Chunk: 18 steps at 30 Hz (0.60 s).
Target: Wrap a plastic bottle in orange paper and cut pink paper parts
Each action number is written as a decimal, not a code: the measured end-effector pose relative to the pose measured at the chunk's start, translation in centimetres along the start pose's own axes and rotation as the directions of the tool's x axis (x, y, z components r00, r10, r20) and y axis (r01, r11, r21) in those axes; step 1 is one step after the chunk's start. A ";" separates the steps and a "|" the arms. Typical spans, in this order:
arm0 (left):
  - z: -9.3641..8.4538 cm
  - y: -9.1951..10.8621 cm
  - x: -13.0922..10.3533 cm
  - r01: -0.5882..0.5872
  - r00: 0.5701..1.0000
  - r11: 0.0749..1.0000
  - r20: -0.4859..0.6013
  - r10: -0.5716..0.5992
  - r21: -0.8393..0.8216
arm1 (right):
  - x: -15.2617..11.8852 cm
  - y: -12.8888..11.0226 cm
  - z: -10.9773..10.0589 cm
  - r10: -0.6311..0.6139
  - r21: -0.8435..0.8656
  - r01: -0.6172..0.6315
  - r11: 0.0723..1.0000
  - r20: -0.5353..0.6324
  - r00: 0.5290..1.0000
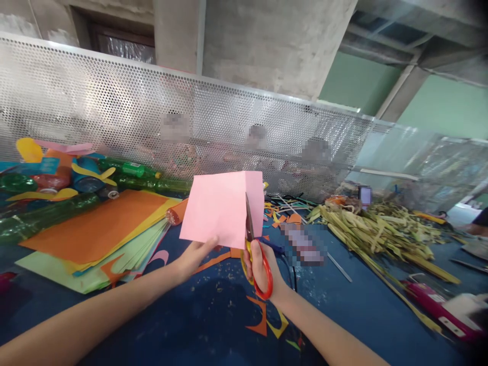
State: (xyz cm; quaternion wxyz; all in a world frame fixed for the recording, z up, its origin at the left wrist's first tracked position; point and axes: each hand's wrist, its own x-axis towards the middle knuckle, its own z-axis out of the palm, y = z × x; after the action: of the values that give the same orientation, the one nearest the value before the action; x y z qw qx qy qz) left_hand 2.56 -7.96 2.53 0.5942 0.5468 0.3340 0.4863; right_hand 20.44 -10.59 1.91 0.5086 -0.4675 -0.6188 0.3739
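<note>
A pink sheet of paper (217, 206) is held up above the blue table by my left hand (200, 254), its thumb on the lower edge and the other fingers hidden behind. My right hand (263, 267) is closed around the red and yellow handles of a pair of scissors (249, 223). The blades point away from me and lie along a cut running up the sheet, with a narrower pink strip (255, 195) on their right. Below the scissors, orange and yellow paper scraps (259, 317) lie on the table.
Orange, yellow and pale green sheets (110, 223) are stacked at left, near green plastic bottles (49, 216) and paper-decorated bottles (57, 168). Dried husks (366, 239) and a magenta device (442, 310) lie at right. A perforated metal screen (229, 117) stands behind, with people beyond it.
</note>
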 end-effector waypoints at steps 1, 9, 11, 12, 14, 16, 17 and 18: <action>-0.5 0.5 0.3 0.010 0.996 0.994 0.083 -0.019 0.105 | 0.2 0.0 -0.2 -0.010 -0.020 0.010 1.000 -0.010 1.000; -2.0 7.2 0.5 -0.234 0.907 0.822 0.421 -0.007 0.518 | 0.9 -0.3 -1.4 -0.090 -0.241 0.097 0.966 0.038 0.995; -2.1 8.8 0.8 -0.368 0.929 0.769 0.174 0.327 0.523 | 0.5 -0.9 -1.2 -0.121 -0.227 0.145 0.963 0.117 0.986; -2.2 9.5 1.0 -0.438 0.872 0.716 0.064 0.485 0.543 | 0.3 -1.2 -1.1 -0.132 -0.214 0.164 0.963 0.156 0.979; -2.7 10.7 1.4 -0.542 0.762 0.585 0.059 0.645 0.604 | -0.3 -1.8 -0.8 -0.142 -0.202 0.187 0.961 0.218 0.966; -3.2 11.7 1.6 -0.596 0.744 0.555 0.139 0.654 0.581 | -0.7 -2.3 -0.6 -0.139 -0.193 0.193 0.962 0.265 0.954; -3.4 12.1 1.7 -0.597 0.768 0.587 0.180 0.614 0.548 | -0.9 -2.5 -0.5 -0.135 -0.183 0.193 0.964 0.288 0.948; -3.6 12.4 1.6 -0.577 0.803 0.635 0.216 0.555 0.514 | -1.1 -2.6 -0.4 -0.131 -0.166 0.185 0.969 0.289 0.948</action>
State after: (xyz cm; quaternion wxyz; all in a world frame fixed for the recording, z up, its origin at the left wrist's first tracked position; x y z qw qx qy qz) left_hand -2.90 -6.13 14.24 0.2319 0.7806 0.2611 0.5183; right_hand 20.32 -12.35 4.14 0.3986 -0.4060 -0.7523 0.3322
